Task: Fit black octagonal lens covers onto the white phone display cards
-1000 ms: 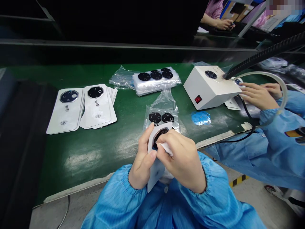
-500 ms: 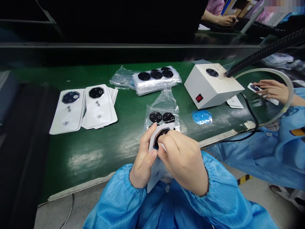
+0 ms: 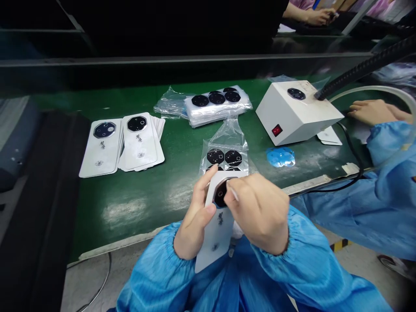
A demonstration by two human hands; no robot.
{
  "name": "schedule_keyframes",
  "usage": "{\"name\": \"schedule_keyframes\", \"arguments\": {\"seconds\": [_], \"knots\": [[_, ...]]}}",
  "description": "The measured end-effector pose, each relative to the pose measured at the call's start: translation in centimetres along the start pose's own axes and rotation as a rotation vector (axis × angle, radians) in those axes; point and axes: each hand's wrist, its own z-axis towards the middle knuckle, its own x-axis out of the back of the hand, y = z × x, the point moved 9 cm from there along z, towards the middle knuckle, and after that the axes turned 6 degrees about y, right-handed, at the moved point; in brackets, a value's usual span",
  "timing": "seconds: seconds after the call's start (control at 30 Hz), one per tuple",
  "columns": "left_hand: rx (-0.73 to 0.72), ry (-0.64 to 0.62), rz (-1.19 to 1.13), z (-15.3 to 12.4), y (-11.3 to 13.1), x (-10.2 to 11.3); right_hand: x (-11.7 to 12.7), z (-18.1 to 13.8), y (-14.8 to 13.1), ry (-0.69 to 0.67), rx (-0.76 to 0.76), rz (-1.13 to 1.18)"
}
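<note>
White flat phone back cover w/ black octagonal camera module [image 3: 217,225] is being held upright-tilted in front of the person's chest, just above the near edge of the green table [image 3: 146,195]. Left hand [image 3: 195,216] is being closed around the cover's left edge, thumb on the front face, fingers behind; grip is tight on the cover. Right hand [image 3: 260,212] is being pressed onto the camera module at the cover's top, fingertips pinched together over it; something small and pale is showing at the fingertips, but what it is can't be told. Both wrists are being covered by blue smock sleeves.

Clear plastic bag of black octagonal lens pieces [image 3: 225,154] is lying on the table just beyond the hands. Further back, a second clear-wrapped pack of white covers w/ black modules [image 3: 217,104] is lying. To the left, two fanned stacks of white back covers [image 3: 125,143] are resting side by side, touching. To the right, a white box unit w/ red switch [image 3: 297,112] is standing, w/ a black corrugated hose [image 3: 367,65] entering its top. Blue round pad [image 3: 280,156] is lying just in front of the box. A co-worker's hand in blue sleeve [image 3: 373,112] is resting on the table right of the box.
</note>
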Motion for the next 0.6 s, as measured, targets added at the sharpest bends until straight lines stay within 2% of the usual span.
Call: {"name": "schedule_keyframes", "arguments": {"seconds": [0.13, 0.27, 0.4, 0.6], "knots": [[0.191, 0.025, -0.265, -1.4, -0.1, -0.6, 2.0, 0.0, 0.4, 0.034, -0.048, 0.164], [0.213, 0.043, -0.425, -2.1, 0.8, -1.2, 3.5, 0.1, 0.5, -0.022, -0.130, 0.249], [0.222, 0.016, -0.419, -2.4, 1.1, -1.7, 4.3, 0.4, 0.5, -0.012, -0.180, 0.273], [0.220, -0.004, -0.348, -2.8, 1.3, -1.8, 4.1, 0.1, 0.9, -0.073, -0.140, 0.330]]}}
